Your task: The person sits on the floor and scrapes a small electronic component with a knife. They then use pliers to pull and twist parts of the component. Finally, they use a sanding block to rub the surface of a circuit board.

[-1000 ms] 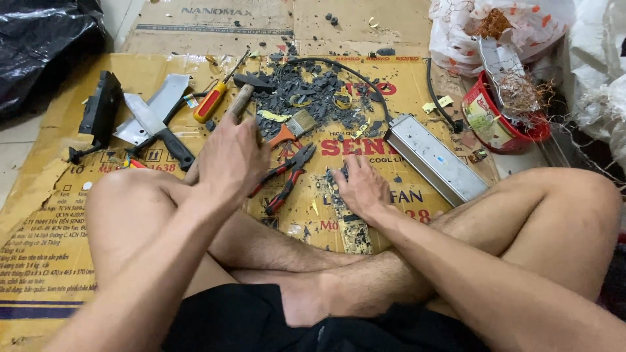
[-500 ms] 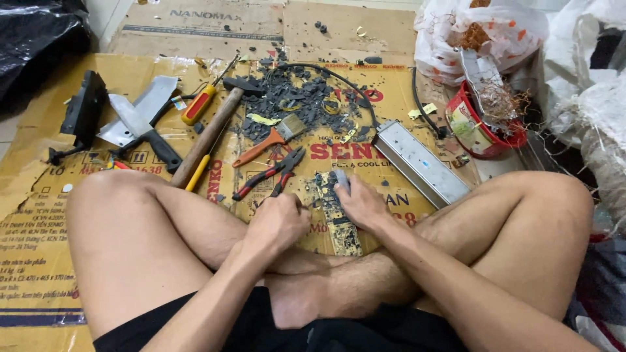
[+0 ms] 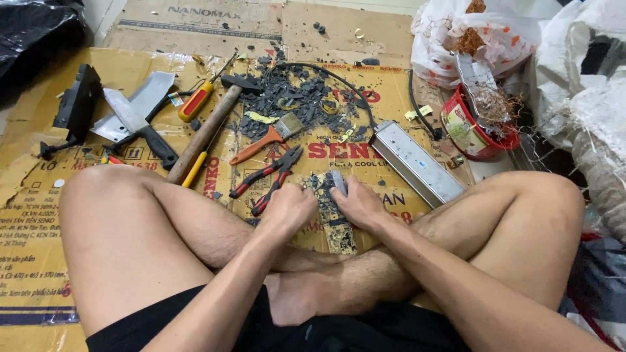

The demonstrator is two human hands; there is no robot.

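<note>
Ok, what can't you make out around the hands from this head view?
- Circuit board: middle hidden under both hands.
- Left hand: fingertips curled under, grip unseen.
- Right hand: grey part mostly covered.
- Red tub: contents tangled, too small to identify.

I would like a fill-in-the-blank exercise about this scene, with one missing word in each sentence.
1. Both hands, the left hand and the right hand, rest on a circuit board that lies on flattened ____.
2. The paintbrush has an ____ handle.
3. The pliers with red and black grips lie just beyond the ____ hand.
4. The hammer has a ____ handle.

Missing words: cardboard; orange; left; wooden
</note>
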